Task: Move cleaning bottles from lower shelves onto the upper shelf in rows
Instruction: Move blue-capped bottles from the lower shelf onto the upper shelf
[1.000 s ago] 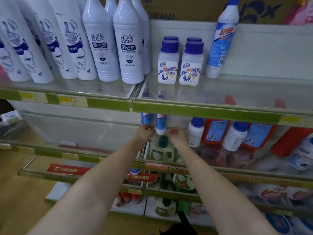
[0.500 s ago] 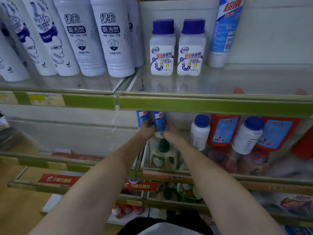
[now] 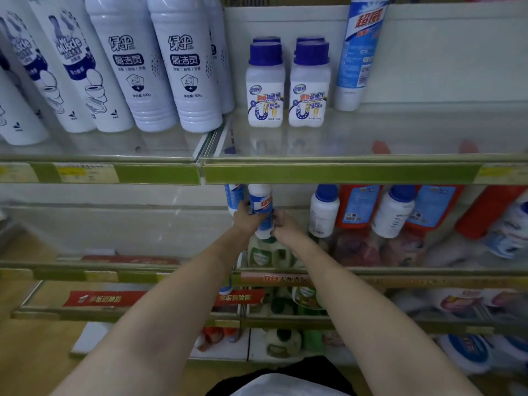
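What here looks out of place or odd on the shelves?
Nothing looks spilled or damaged. One tall blue-and-white bottle stands alone on the upper shelf, while both hands grip a matching bottle below.

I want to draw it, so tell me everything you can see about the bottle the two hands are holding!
The blue and white bottle looks like plastic, with a blue label bearing red characters. It stands roughly upright under the upper shelf, its top hidden behind that edge. The left hand and right hand grip its lower part from either side. A similar bottle stands just left.
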A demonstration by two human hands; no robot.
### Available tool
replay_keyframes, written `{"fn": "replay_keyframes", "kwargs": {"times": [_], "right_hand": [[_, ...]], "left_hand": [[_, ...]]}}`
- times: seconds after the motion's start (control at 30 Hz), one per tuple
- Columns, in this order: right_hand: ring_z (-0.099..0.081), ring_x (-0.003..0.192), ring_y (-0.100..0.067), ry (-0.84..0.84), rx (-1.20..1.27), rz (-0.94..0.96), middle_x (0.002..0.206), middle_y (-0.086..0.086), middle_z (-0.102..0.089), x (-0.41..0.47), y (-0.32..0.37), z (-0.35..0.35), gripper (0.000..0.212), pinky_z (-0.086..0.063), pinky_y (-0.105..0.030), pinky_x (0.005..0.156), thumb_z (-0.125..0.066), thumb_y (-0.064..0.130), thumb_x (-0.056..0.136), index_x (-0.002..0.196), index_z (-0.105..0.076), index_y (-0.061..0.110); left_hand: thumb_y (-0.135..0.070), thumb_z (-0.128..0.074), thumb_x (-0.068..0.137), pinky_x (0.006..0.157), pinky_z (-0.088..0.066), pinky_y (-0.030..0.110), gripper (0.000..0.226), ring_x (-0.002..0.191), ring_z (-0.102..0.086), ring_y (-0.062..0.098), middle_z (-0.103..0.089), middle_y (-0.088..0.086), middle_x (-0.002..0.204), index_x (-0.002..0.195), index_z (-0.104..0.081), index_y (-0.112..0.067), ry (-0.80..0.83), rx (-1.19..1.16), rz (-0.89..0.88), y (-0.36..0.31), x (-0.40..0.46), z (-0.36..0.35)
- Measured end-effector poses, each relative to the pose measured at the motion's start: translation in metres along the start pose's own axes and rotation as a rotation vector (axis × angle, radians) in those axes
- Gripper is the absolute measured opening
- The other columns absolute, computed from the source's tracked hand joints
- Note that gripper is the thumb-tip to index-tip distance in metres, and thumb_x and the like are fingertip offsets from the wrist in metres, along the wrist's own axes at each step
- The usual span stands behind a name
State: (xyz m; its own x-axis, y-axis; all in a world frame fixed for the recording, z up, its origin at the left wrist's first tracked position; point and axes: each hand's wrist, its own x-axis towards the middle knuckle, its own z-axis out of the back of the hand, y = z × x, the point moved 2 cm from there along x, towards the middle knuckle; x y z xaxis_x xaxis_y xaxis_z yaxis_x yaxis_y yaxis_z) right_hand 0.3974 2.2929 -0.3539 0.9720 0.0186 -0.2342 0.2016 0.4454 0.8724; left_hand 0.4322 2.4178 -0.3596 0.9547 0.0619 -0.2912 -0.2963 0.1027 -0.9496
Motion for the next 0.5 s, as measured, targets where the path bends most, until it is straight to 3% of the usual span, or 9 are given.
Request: {"fn": "replay_keyframes", "kwargs": {"times": [0.13, 0.23, 0.33, 0.5], "right_hand": [[-0.064, 0.114, -0.017, 0.007, 0.029, -0.015, 0.125, -0.001, -0.069, -0.031, -0.005, 0.002, 0.045, -0.052, -0.044, 0.103, -0.059, -0.004, 0.087, 0.124, -0.062, 0.021], [-0.059, 0.121, -0.016, 0.02, 0.064, -0.015, 0.129, 0.002, -0.064, -0.058, -0.001, 0.001, 0.051, -0.046, -0.042, 0.108, -0.058, -0.005, 0.09, 0.134, -0.058, 0.021], [-0.056, 0.123, -0.018, 0.0, 0.078, -0.003, 0.137, -0.006, -0.061, -0.083, 0.0, 0.004, 0.053, -0.045, -0.038, 0.108, -0.06, -0.005, 0.09, 0.14, -0.052, 0.014], [-0.055, 0.121, -0.018, -0.056, 0.11, -0.031, 0.139, -0.005, -0.057, -0.111, -0.004, 0.022, 0.057, -0.042, -0.027, 0.098, -0.072, 0.003, 0.089, 0.141, -0.049, 0.01]], "left_hand": [[-0.011, -0.085, 0.076, 0.099, -0.052, 0.051, 0.06, 0.112, -0.062, 0.031, -0.061, 0.013, 0.125, 0.118, -0.042, -0.015, -0.045, 0.123, -0.051, -0.007, -0.039, 0.0], [-0.001, -0.082, 0.077, 0.102, -0.05, 0.046, 0.057, 0.11, -0.058, 0.024, -0.059, 0.007, 0.119, 0.114, -0.04, -0.012, -0.022, 0.098, -0.08, -0.008, -0.054, -0.004], [0.004, -0.082, 0.074, 0.1, -0.051, 0.045, 0.056, 0.107, -0.059, 0.023, -0.06, 0.004, 0.114, 0.111, -0.043, -0.012, -0.042, 0.017, -0.066, -0.006, -0.068, -0.007], [-0.009, -0.082, 0.08, 0.094, -0.055, 0.053, 0.047, 0.107, -0.065, 0.03, -0.065, 0.007, 0.114, 0.114, -0.05, -0.016, -0.024, -0.176, -0.009, -0.006, -0.091, -0.012]]}}
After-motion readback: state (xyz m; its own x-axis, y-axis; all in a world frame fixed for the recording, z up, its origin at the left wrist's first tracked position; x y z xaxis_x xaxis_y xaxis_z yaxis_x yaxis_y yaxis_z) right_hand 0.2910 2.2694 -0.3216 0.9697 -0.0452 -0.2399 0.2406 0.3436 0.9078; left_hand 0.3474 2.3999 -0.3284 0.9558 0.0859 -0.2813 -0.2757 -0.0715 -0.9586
